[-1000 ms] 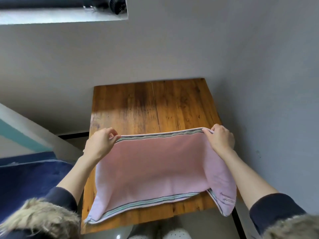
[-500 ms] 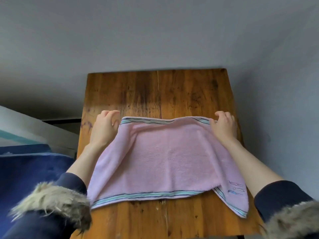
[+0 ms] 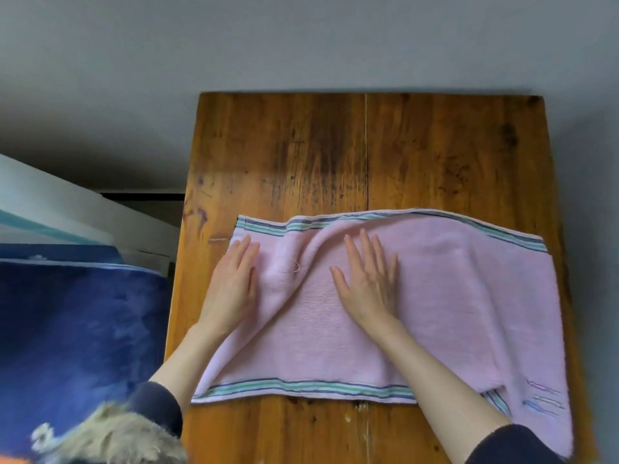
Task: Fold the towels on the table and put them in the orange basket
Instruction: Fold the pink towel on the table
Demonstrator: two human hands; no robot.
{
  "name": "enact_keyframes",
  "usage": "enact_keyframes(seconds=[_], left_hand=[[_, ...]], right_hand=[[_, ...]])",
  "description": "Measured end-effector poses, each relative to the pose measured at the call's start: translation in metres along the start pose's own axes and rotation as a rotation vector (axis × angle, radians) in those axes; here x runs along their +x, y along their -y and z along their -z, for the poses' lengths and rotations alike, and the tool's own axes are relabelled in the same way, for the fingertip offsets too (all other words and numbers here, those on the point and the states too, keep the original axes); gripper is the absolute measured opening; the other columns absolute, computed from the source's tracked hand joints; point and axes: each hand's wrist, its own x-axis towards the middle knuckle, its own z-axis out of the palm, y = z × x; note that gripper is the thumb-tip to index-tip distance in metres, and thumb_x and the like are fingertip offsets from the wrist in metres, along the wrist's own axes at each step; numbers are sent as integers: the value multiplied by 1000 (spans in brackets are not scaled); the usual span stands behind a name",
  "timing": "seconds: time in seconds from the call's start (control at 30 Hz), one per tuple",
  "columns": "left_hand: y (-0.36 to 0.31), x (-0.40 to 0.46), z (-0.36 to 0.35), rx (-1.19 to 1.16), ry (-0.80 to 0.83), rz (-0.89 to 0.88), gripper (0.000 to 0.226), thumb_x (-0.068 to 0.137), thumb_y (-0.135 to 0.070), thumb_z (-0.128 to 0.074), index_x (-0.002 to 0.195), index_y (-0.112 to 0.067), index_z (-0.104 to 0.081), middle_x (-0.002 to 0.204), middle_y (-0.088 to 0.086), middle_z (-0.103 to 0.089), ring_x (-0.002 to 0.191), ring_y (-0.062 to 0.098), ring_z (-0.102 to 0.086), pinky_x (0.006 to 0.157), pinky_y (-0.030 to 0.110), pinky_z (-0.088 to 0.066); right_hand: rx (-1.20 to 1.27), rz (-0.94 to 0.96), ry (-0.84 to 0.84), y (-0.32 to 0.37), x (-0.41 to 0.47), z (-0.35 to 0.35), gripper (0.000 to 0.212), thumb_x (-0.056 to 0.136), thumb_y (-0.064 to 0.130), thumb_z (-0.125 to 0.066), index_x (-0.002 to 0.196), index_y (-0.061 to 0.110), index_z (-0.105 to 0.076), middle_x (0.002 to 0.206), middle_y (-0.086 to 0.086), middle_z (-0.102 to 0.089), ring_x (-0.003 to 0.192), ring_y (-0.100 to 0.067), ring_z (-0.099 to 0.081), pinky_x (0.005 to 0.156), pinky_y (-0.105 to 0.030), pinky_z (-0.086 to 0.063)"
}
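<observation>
A pink towel (image 3: 452, 303) with green and blue striped ends lies folded in half across the wooden table (image 3: 335, 155). Its lower layer sticks out at the near right corner. My left hand (image 3: 234, 286) lies flat on the towel's left edge, fingers straight. My right hand (image 3: 368, 283) presses flat on the towel's middle, fingers spread. A raised crease runs between the two hands. An orange patch shows at the bottom left corner; I cannot tell if it is the basket.
A dark blue fabric surface (image 3: 77, 329) lies left of the table. A white and teal slanted edge (image 3: 60, 209) stands behind it. A grey wall rises past the table's far edge. Fur-trimmed dark sleeves cover my forearms.
Both hands let go of the towel's far corners and now lie flat on it. My right hand moved left to the middle. The camera tilted down.
</observation>
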Motion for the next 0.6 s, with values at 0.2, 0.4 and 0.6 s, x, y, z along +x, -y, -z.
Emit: enact_keyframes(seconds=[0.2,0.4,0.6], left_hand=[[25,16,-17,120,78,-116,65,91,-48,-8,149,-18,-14,154,-3,3,143,17,8,115,35,6],[71,41,7,181,20,-57,64,93,-47,-12,148,-16,-22,157,9,-11,145,25,-3,116,43,-3],[53,48,9,245,-77,-100,57,94,-42,-24,144,-15,-30,155,15,-16,143,34,-10,112,56,-3]], right_hand=[[-142,-18,-17,6,-2,-40,66,84,52,-36,139,14,-42,149,-13,-35,139,-31,-28,111,-54,-3],[-177,-49,-58,10,-3,-46,66,88,53,-32,144,17,-33,154,-11,-24,142,-29,-16,112,-52,1],[-180,-63,-76,25,0,-49,68,88,54,-32,145,18,-29,155,-9,-19,143,-29,-12,111,-54,3]])
